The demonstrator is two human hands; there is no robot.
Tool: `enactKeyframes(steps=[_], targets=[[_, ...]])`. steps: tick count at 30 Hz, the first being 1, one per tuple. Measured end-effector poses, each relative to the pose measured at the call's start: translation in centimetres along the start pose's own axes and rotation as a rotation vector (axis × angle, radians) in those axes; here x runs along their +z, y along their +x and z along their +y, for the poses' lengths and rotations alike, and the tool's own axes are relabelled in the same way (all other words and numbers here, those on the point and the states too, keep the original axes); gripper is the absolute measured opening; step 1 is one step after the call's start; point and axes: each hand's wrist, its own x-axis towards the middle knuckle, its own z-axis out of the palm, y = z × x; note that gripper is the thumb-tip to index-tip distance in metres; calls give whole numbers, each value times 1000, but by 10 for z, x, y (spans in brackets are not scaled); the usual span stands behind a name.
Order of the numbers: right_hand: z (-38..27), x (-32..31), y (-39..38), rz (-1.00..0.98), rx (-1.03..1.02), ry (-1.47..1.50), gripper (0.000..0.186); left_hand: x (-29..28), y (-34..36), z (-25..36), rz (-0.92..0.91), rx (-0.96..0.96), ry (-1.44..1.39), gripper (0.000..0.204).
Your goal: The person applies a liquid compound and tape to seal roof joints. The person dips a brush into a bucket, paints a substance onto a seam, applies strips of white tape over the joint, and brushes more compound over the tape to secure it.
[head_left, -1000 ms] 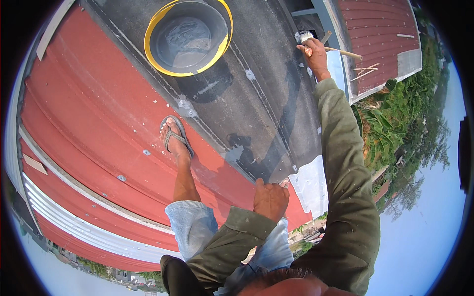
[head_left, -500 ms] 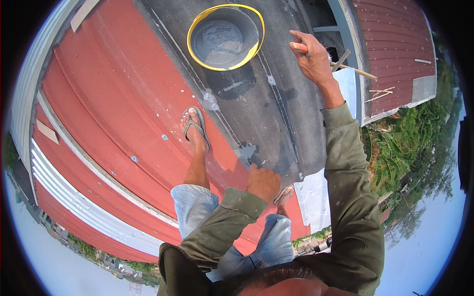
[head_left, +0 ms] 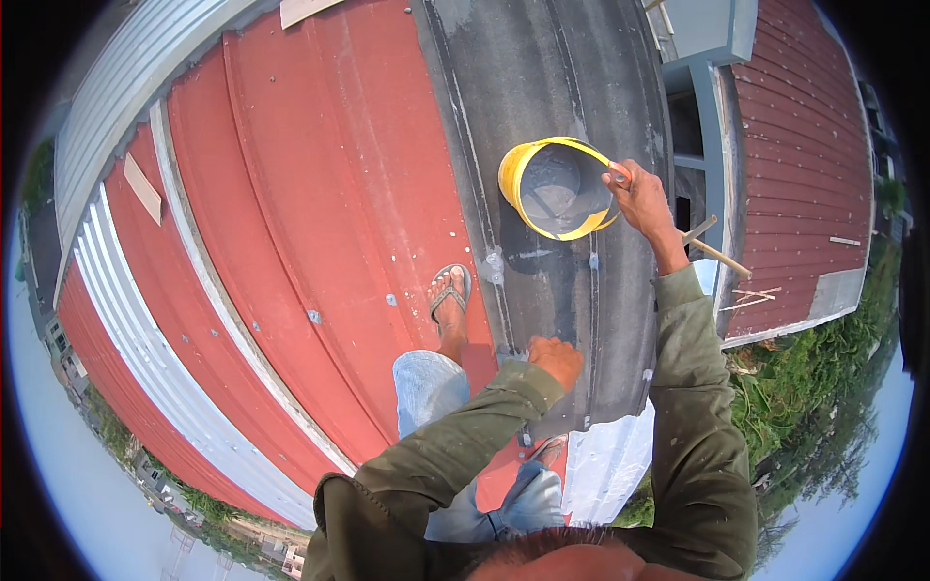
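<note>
A yellow bucket (head_left: 511,179) with a grey-smeared inside stands tilted over the dark grey strip of roof, its mouth facing me. My right hand (head_left: 643,203) is closed at its right side, where the thin yellow bucket handle meets the fingers. An orange handle end (head_left: 620,174) pokes out of the same fist; the rest of that tool is hidden. Nearer to me, my left hand (head_left: 555,361) is curled low over the grey strip, knuckles up. Its fingers are turned away, so whatever it may hold cannot be seen.
Red ribbed roofing (head_left: 320,194) spreads to my left. A pale wood strip (head_left: 142,189) lies on it. My sandalled foot (head_left: 451,293) rests near the grey strip's edge. Bamboo poles (head_left: 717,254) jut past the roof edge at right. A bare metal sheet (head_left: 607,460) lies close in.
My view has shifted. The right hand, earlier apart from the bucket, now grips at its handle, and the bucket has come nearer and to the right, tilting. The left hand stays closed, low over the grey strip.
</note>
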Motion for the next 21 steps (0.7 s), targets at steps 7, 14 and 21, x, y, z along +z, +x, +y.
enactKeyframes(steps=[7, 14, 21], targets=[[-40, 10, -35, -151, 96, -30, 25, -22, 3, -65, -5, 39, -351, 29], [-44, 32, -34, -84, 187, 7, 24, -40, -83, -182, 701, -96, -810, 33], [-52, 32, -21, -147, 249, -54, 25, -2, -125, -245, 676, -446, -1070, 25]])
